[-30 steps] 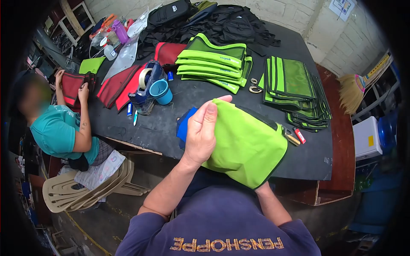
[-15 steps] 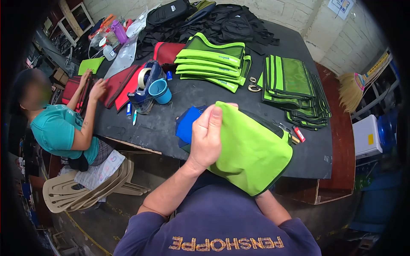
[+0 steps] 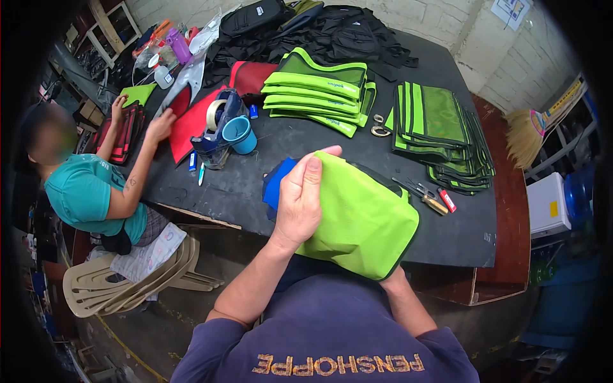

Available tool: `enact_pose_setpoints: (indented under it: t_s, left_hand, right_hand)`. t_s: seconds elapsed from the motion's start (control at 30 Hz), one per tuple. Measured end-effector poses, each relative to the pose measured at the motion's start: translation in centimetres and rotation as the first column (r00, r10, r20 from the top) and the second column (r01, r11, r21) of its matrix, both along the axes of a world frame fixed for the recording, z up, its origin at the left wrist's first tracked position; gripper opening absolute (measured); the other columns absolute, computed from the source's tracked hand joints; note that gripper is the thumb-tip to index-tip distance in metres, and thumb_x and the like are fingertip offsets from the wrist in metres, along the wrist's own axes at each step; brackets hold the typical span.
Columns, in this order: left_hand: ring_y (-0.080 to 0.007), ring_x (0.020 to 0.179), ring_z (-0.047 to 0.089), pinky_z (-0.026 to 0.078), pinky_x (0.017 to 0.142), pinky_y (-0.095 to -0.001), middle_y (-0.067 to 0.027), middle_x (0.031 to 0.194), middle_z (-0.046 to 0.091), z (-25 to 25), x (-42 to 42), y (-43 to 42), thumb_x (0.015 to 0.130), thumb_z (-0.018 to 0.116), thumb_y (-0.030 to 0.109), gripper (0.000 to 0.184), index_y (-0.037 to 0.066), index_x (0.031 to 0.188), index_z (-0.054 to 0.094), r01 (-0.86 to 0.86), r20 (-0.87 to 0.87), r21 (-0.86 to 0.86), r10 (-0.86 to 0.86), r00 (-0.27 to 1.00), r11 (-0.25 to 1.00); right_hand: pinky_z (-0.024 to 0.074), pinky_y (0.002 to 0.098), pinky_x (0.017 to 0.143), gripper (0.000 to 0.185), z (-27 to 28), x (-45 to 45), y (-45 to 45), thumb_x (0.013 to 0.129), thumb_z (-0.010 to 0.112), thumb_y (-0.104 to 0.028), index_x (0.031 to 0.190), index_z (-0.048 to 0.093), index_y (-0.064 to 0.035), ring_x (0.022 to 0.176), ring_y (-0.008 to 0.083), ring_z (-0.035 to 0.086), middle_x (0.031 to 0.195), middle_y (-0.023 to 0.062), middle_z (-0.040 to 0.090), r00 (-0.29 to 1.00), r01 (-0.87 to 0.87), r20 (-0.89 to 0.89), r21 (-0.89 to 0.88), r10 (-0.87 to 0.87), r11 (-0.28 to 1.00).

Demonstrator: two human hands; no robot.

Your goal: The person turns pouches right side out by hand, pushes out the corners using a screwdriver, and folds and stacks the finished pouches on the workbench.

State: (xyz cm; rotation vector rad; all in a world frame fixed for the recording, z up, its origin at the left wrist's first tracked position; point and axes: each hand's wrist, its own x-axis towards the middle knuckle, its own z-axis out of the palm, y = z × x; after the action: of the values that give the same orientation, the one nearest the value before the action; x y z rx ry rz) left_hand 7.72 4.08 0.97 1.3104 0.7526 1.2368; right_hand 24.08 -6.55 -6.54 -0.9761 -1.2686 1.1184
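The black desk point(image 3: 453, 236) bears a stack of lime-green fabric pouches point(image 3: 311, 96) beside a pile of green mesh pieces point(image 3: 440, 121) edged in black. Nearer lie a yellow-handled screwdriver point(image 3: 435, 205) and a small red object point(image 3: 447, 200); a light-blue plastic cup point(image 3: 240, 136) stands beside a dark-blue tape dispenser point(image 3: 211, 148).

A pale, painted concrete-block wall point(image 3: 440, 29) with a white printed sheet point(image 3: 511, 11) on it rises behind a large black-topped table point(image 3: 287, 143), whose right side meets reddish-brown wooden boards point(image 3: 511, 236). At the left front, a beige slatted plastic chair point(image 3: 86, 290) stands on a dark grey floor point(image 3: 166, 332) marked with a worn yellow line point(image 3: 126, 348). A straw broom point(image 3: 527, 135) is at the far right, above a white box-shaped container point(image 3: 548, 210).
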Motion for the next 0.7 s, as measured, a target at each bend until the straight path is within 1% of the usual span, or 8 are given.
enact_pose_setpoints:
  t_s: [0.17, 0.27, 0.43, 0.53, 0.57, 0.6, 0.67, 0.7]
  left_hand:
    - [-0.0086, 0.093, 0.066, 0.054, 0.086, -0.0244, -0.0043, 0.103, 0.072, 0.2, -0.4, -0.3, 0.116, 0.045, 0.036, 0.046, -0.003, 0.127, 0.069, 0.033, -0.127, 0.079, -0.023, 0.992, 0.996]
    - [-0.0094, 0.094, 0.067, 0.055, 0.087, -0.0252, -0.0058, 0.105, 0.073, -0.3, -0.2, -0.6, 0.116, 0.046, 0.035, 0.045, -0.003, 0.129, 0.067, -0.006, -0.136, 0.095, 0.019, 0.991, 0.995]
    - [-0.0105, 0.094, 0.068, 0.055, 0.087, -0.0257, -0.0071, 0.107, 0.074, 0.7, -0.2, -0.9, 0.116, 0.046, 0.033, 0.044, -0.003, 0.130, 0.066, 0.060, 0.069, -0.025, -0.058, 0.996, 0.998]
    - [-0.0116, 0.096, 0.069, 0.055, 0.088, -0.0262, -0.0084, 0.108, 0.074, 2.3, -0.2, -1.4, 0.116, 0.045, 0.031, 0.043, -0.004, 0.131, 0.065, 0.110, 0.199, -0.095, -0.090, 0.976, 0.989]
    - [-0.0116, 0.096, 0.069, 0.055, 0.088, -0.0262, -0.0084, 0.108, 0.074, 2.3, -0.2, -1.4, 0.116, 0.045, 0.031, 0.043, -0.004, 0.131, 0.065, 0.105, 0.199, -0.093, -0.085, 0.976, 0.990]
    - [-0.0114, 0.095, 0.069, 0.055, 0.088, -0.0261, -0.0080, 0.108, 0.074, 2.2, -0.2, -1.4, 0.116, 0.045, 0.031, 0.042, -0.004, 0.130, 0.065, 0.090, 0.173, -0.065, -0.078, 0.982, 0.994]
    - [-0.0109, 0.095, 0.068, 0.055, 0.087, -0.0257, -0.0073, 0.106, 0.074, 2.1, -0.1, -1.4, 0.116, 0.045, 0.030, 0.042, -0.003, 0.128, 0.067, 0.072, 0.118, -0.008, -0.070, 0.990, 0.997]
    - [-0.0109, 0.095, 0.068, 0.055, 0.087, -0.0257, -0.0073, 0.106, 0.074, 2.1, -0.2, -1.4, 0.116, 0.045, 0.030, 0.042, -0.003, 0.128, 0.067, 0.073, 0.118, -0.010, -0.072, 0.990, 0.997]
  right_hand:
    - [0.0453, 0.0422, 0.117, 0.067, 0.2, -0.5, -0.9, 0.103, 0.070, -0.022, 0.160, 0.039, -0.0061, 0.141, 0.0243, 0.053, 0.158, 0.0119, 0.050, 0.985, -0.052, -0.166, -0.058, 0.042, 0.997]
    - [0.0371, 0.0444, 0.123, 0.072, 0.5, -0.6, -1.0, 0.109, 0.060, -0.039, 0.166, 0.028, -0.0083, 0.150, 0.0278, 0.044, 0.168, 0.0114, 0.038, 0.735, -0.276, -0.677, -0.254, 0.034, 0.927]
    - [0.0381, 0.0451, 0.122, 0.068, 1.1, 0.0, -1.6, 0.112, 0.049, -0.044, 0.166, 0.029, -0.0080, 0.149, 0.0279, 0.044, 0.167, 0.0121, 0.039, 0.843, -0.224, -0.536, -0.265, 0.050, 0.938]
    - [0.0424, 0.0434, 0.120, 0.067, 2.0, 0.6, -1.7, 0.110, 0.057, -0.034, 0.165, 0.031, -0.0075, 0.147, 0.0270, 0.047, 0.164, 0.0133, 0.043, 0.996, -0.039, -0.079, -0.114, 0.030, 0.993]
    - [0.0424, 0.0434, 0.120, 0.067, 2.0, 0.6, -1.6, 0.110, 0.057, -0.034, 0.165, 0.031, -0.0075, 0.147, 0.0270, 0.047, 0.164, 0.0133, 0.043, 0.996, -0.045, -0.078, -0.112, 0.036, 0.993]
    - [0.0416, 0.0441, 0.120, 0.067, 1.9, 0.6, -1.5, 0.110, 0.056, -0.035, 0.165, 0.030, -0.0071, 0.147, 0.0274, 0.047, 0.164, 0.0133, 0.042, 0.940, -0.112, -0.337, -0.156, 0.054, 0.981]
    - [0.0399, 0.0455, 0.121, 0.067, 1.7, 0.5, -1.6, 0.111, 0.055, -0.036, 0.165, 0.029, -0.0064, 0.148, 0.0280, 0.046, 0.165, 0.0134, 0.041, 0.639, -0.260, -0.769, -0.187, 0.023, 0.947]
    - [0.0399, 0.0455, 0.121, 0.067, 1.5, 0.4, -1.7, 0.111, 0.055, -0.036, 0.165, 0.029, -0.0064, 0.148, 0.0280, 0.046, 0.165, 0.0134, 0.041, 0.639, -0.258, -0.769, -0.188, 0.021, 0.947]
